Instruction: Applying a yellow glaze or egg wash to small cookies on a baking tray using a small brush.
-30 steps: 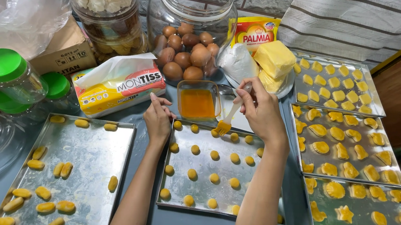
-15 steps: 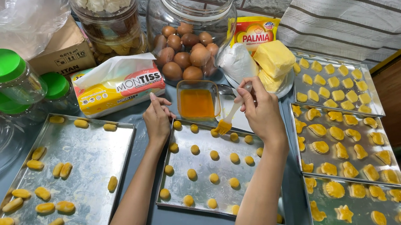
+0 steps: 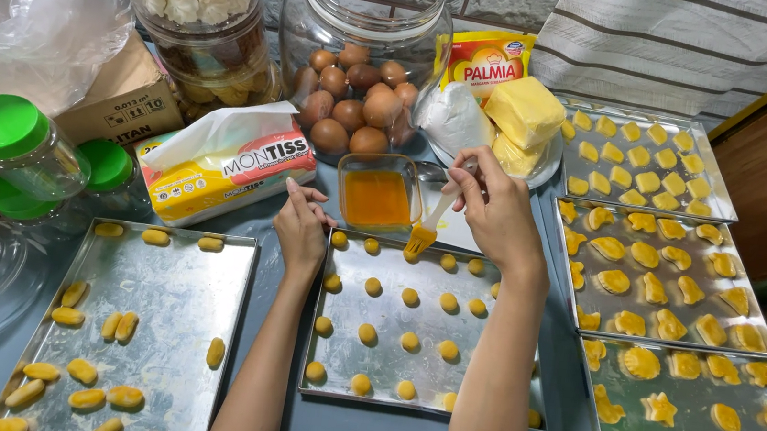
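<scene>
Held a small brush (image 3: 427, 233) in right hand (image 3: 497, 209) fingers, just below the egg wash dish (image 3: 377, 193). Rested left hand (image 3: 301, 227), fingers loose and empty, beside that dish.

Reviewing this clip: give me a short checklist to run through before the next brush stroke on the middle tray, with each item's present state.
1. Brush gripped: ok, the right hand holds its handle, bristles down over the tray's far edge.
2. Bristles loaded: ok, they look yellow-orange.
3. Glass dish of egg wash within reach: ok, it sits just beyond the middle tray, beside the brush.
4. Tray steadied: ok, the left hand rests at its far left corner.
5. Dough balls spaced apart: ok, none touch.
6. Which balls are already glazed: cannot tell.
</scene>
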